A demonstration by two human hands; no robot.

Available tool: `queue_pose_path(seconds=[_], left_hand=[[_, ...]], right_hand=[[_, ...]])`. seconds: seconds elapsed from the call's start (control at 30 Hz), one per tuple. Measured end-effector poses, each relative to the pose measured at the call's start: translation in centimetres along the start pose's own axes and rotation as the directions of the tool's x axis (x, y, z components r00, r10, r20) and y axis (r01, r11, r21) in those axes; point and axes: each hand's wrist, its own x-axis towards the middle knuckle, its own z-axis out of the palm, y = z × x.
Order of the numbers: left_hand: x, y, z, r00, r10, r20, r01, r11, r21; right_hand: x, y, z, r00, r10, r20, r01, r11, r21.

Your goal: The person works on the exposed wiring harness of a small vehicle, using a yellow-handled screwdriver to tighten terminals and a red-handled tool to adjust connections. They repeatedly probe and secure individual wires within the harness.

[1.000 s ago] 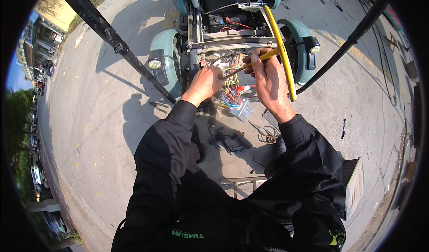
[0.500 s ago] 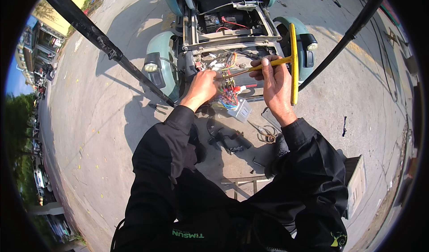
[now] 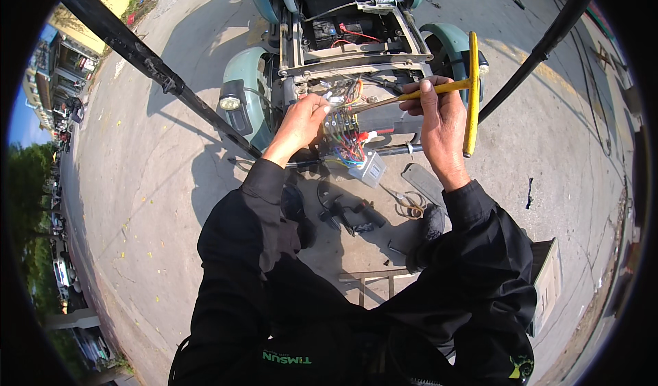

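Note:
My right hand [image 3: 444, 129] is closed round the shank of a yellow T-handled tool [image 3: 473, 88]. Its thin metal shaft points left, the tip close to a bundle of coloured wires [image 3: 346, 129]. Just left of that tip, my left hand [image 3: 298, 127] is closed in a pinch at the wires' upper left; a small pale bit shows at the fingertips, too small to name. From the wires hangs a silver-grey box [image 3: 369, 169], with a red connector [image 3: 362, 137] above it. White plugs [image 3: 336, 98] lie among the wires on the vehicle's frame [image 3: 356, 66].
The vehicle has green fenders [image 3: 241, 78] and a battery [image 3: 332, 35] with red leads. Black poles [image 3: 164, 76] slant down on both sides. Scissors with looped handles [image 3: 411, 206], a grey flat panel [image 3: 421, 182] and dark parts [image 3: 353, 218] lie on the ground near my feet.
My right hand and the T-handled tool have moved to the right, drawing the shaft away from my left hand. My left hand has shifted slightly left and up.

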Motion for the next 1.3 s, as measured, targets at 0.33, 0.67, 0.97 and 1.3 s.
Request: queue_pose_path(seconds=[0.33, 0.67, 0.97, 1.3], left_hand=[[-0.6, 1.8, -2.8, 0.941, -0.259, 0.22, 0.301, 0.338, -0.892], [-1.1, 3.5, -2.7, 0.961, -0.235, 0.146, 0.264, 0.617, -0.742], [-1.1, 4.0, -1.7, 0.984, -0.145, 0.102, 0.177, 0.836, -0.519], [-1.2, 4.0, -1.9, 0.979, -0.17, 0.113, 0.204, 0.84, -0.503]], right_hand=[[-0.6, 0.9, 1.7, 0.995, -0.051, 0.089, 0.053, 0.998, -0.029], [-0.3, 0.8, 2.1, 0.986, -0.079, 0.145, 0.089, 0.994, -0.066], [0.2, 0.9, 2.3, 0.989, -0.058, 0.138, 0.072, 0.992, -0.101], [0.2, 1.1, 2.2, 0.989, -0.062, 0.137, 0.076, 0.992, -0.1]])
